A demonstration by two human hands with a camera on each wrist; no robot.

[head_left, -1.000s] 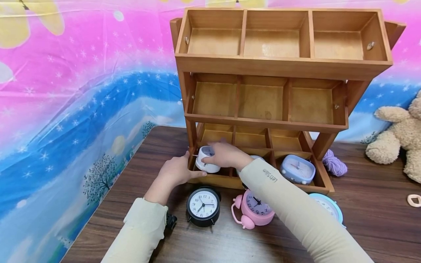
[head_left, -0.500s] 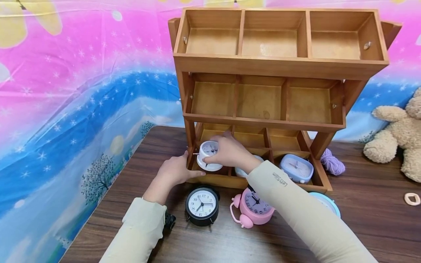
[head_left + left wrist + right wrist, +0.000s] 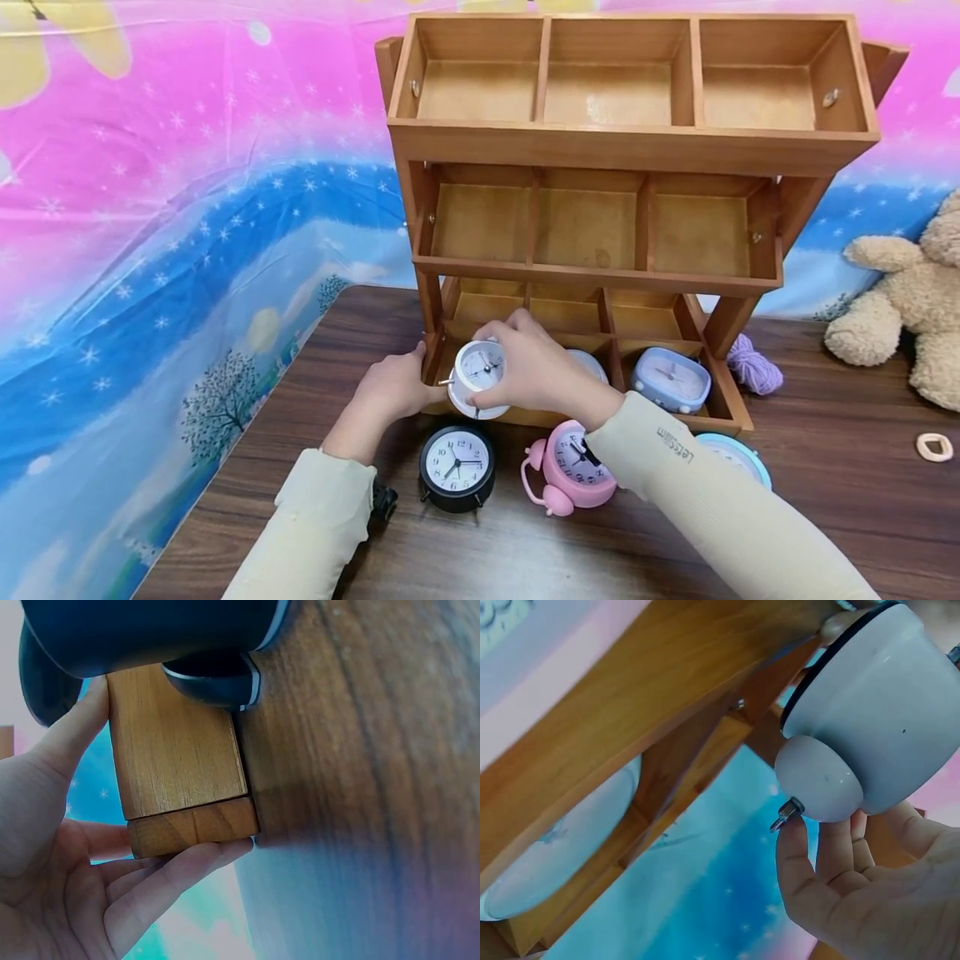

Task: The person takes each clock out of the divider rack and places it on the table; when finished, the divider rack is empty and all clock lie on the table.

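In the head view my right hand (image 3: 536, 367) holds a white alarm clock (image 3: 480, 367), dial facing up, above the front edge of the wooden rack's (image 3: 630, 150) bottom-left compartment. The right wrist view shows the fingers under the white body of that clock (image 3: 900, 697). At the rack's lower left corner is my left hand (image 3: 390, 386). Its thumb and fingers grip the wooden end (image 3: 191, 825) in the left wrist view. A black alarm clock (image 3: 457, 467) stands just in front of the rack, beside a pink twin-bell clock (image 3: 581, 475) partly behind my right sleeve.
A blue clock (image 3: 670, 379) sits in the bottom right compartment, and a partly hidden pale clock (image 3: 588, 364) in the middle one. A light-blue clock (image 3: 731, 450) stands in front. Purple yarn (image 3: 753, 367), a teddy bear (image 3: 900, 292) and a cream ring (image 3: 934, 447) lie to the right.
My right hand has lifted the white clock out of the bottom-left compartment and brought it forward, its dial turning up. My left hand stays on the rack's corner.
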